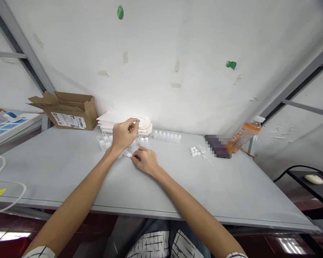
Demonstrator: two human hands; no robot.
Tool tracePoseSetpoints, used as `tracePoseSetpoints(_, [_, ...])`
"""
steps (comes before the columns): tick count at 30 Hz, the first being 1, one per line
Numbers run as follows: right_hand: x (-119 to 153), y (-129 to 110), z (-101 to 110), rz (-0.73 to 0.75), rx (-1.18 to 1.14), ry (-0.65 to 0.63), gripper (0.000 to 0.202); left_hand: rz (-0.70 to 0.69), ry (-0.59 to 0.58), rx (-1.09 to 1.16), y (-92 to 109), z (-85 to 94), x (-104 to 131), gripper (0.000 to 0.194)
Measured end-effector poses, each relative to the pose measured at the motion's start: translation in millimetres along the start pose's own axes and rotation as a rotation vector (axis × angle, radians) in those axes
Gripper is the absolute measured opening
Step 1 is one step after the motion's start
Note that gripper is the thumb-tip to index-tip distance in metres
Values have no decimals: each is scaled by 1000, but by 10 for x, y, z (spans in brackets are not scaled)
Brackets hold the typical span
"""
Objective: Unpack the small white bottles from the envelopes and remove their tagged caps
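My left hand [125,134] is raised over a group of small white bottles [102,144], thumb and forefinger pinched together; what they hold, if anything, is too small to make out. Lower and to the right, my right hand [145,159] rests near the table surface, its fingertips closed on a small white bottle [127,153] that lies tilted. Parts of the group are hidden behind my left hand and wrist. Farther right, a row of several small white bottles [168,137] stands upright. White caps [196,151] with thin white loops lie in a pile.
An open cardboard box [72,111] and stacked white sheets [107,122] stand at the table's back left. On the right, an orange drink bottle [244,134] leans beside a dark, blurred object [218,146]. A white cable [13,182] loops over the left edge of the grey table [204,186].
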State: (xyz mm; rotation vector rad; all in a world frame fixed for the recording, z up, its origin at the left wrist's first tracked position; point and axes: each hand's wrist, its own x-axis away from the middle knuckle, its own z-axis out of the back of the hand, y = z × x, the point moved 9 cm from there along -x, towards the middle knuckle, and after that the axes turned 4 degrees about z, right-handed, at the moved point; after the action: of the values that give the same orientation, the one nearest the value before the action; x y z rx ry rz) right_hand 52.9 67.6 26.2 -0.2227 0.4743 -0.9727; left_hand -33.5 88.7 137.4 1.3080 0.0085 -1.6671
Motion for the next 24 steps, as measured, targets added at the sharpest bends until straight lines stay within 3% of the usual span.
tracePoseSetpoints(8, [85, 215, 210, -62, -253, 98, 12, -54, -49, 58, 183, -100, 125, 21])
tracePoseSetpoints(14, [283, 616, 509, -113, -535, 185, 16, -176, -198, 117, 432, -368, 348, 19])
tracePoseSetpoints(19, [574, 1081, 764, -212, -626, 220, 25, -245, -291, 67, 548, -585, 564, 19])
tracePoseSetpoints(24, [725, 1376, 832, -306, -666, 269, 31, -280, -436, -57, 585, -904, 899, 19])
